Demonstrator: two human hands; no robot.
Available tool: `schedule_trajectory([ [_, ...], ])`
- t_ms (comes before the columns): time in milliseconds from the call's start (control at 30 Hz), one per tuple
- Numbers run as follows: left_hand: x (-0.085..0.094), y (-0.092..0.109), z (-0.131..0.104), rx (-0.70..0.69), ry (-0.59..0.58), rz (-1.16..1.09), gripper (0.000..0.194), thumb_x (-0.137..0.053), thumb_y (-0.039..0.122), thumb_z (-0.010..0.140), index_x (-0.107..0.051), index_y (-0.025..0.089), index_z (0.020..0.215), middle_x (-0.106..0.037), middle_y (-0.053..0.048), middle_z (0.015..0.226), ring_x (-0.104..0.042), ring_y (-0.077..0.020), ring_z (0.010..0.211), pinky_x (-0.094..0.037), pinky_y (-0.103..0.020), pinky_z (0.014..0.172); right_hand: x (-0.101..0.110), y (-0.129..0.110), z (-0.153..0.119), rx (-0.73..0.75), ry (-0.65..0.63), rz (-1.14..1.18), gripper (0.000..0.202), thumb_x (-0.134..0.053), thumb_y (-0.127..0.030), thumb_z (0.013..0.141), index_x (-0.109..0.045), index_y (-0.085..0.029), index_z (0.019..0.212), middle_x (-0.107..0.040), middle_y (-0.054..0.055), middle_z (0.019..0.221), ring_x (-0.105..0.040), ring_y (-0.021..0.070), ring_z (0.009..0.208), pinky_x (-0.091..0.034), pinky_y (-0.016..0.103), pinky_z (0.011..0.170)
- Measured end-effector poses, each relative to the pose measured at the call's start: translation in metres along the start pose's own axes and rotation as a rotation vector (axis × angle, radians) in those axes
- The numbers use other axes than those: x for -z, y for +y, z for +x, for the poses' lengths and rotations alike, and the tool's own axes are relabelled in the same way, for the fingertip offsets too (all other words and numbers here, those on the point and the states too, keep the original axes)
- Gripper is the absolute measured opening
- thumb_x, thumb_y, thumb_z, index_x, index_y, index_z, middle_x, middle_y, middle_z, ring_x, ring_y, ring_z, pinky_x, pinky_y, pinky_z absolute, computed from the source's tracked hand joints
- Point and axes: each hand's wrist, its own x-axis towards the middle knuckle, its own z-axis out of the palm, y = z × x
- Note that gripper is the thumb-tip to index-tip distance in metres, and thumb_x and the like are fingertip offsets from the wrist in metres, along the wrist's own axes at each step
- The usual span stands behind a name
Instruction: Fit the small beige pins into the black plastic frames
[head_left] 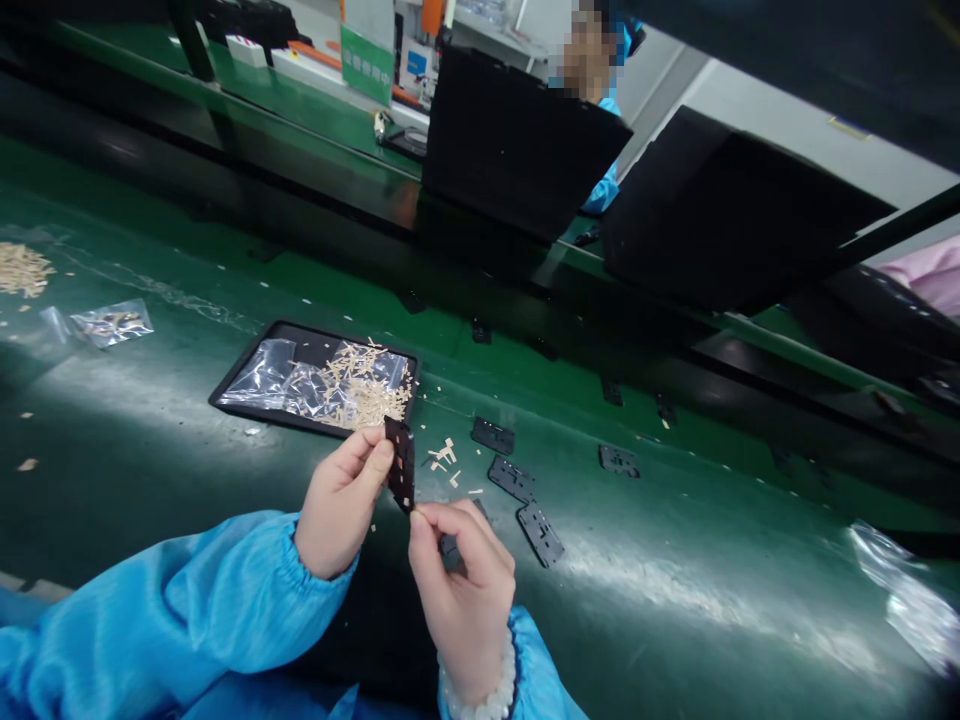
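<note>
My left hand (343, 500) pinches the upper end of a thin black plastic plate with cutouts (400, 462), holding it tilted above the bench. At the plate's lower corner, the thumb and forefinger of my right hand (465, 575) are pressed together; whether they grip the plate or a tiny piece on it is too small to tell. Just beyond my hands lies a black tray (259, 415) with many small beige strips (375, 390) and clear plastic bags (262, 375). Loose beige strips (444, 455) are scattered right of it. Similar black plates (540, 533) lie flat near my right hand.
Another black plate (619, 460) lies farther right on the green bench (675, 540). A heap of beige pieces (22, 270) and a small clear bag (112, 322) are at the left. Crumpled clear plastic (919, 610) lies far right. Dark panels (517, 140) stand behind, with a co-worker beyond.
</note>
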Motion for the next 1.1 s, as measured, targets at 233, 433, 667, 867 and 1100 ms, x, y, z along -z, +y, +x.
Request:
schedule_trajectory([
  [233,0.010,-0.006,-0.001,-0.163,0.057,0.110,0.016,-0.066,0.034,0.077,-0.063,0.021,0.086,-0.062,0.005,0.072,-0.056,-0.0083,0.065,-0.046,-0.017,0.062,0.004,0.003,0.002,0.127,0.008,-0.135,0.014,-0.058,-0.006,0.081,-0.061,-0.018,0.087,-0.060,0.001,0.065,-0.055,0.0113,0.058,-0.043,0.026,0.057],
  [433,0.006,-0.003,-0.001,-0.148,0.078,0.109,0.017,-0.067,0.036,0.075,-0.064,0.020,0.080,-0.061,0.005,0.066,-0.055,-0.0073,0.061,-0.046,-0.016,0.059,0.000,0.001,-0.002,0.347,0.025,-0.470,0.013,-0.059,-0.006,0.080,-0.062,-0.012,0.092,-0.063,0.005,0.063,-0.054,0.0151,0.055,-0.039,0.031,0.053],
  [667,-0.005,0.012,0.010,0.208,0.081,-0.113,0.034,-0.080,0.042,0.056,-0.064,0.015,0.070,-0.059,0.004,0.059,-0.051,-0.0067,0.051,-0.045,-0.016,0.047,0.014,0.004,0.004,0.349,-0.208,-0.235,0.018,-0.058,-0.010,0.082,-0.063,-0.015,0.098,-0.067,0.004,0.072,-0.059,0.0158,0.063,-0.046,0.031,0.058],
  [867,-0.010,0.012,0.009,0.449,-0.064,-0.202,0.030,-0.083,0.034,0.054,-0.065,0.012,0.062,-0.059,0.002,0.053,-0.050,-0.0062,0.046,-0.043,-0.015,0.042,0.022,0.026,0.030,0.062,-0.205,0.159,0.027,-0.054,-0.012,0.085,-0.064,-0.023,0.108,-0.065,0.004,0.087,-0.061,0.0154,0.079,-0.051,0.028,0.069],
  [1100,-0.010,0.005,0.008,0.568,-0.077,-0.226,0.015,-0.066,0.022,0.076,-0.068,0.010,0.068,-0.065,-0.004,0.061,-0.057,-0.0083,0.053,-0.048,-0.018,0.053,0.009,0.032,0.027,-0.096,-0.218,0.379,0.025,-0.062,-0.019,0.081,-0.066,-0.024,0.105,-0.063,0.003,0.082,-0.061,0.0143,0.075,-0.053,0.027,0.064],
])
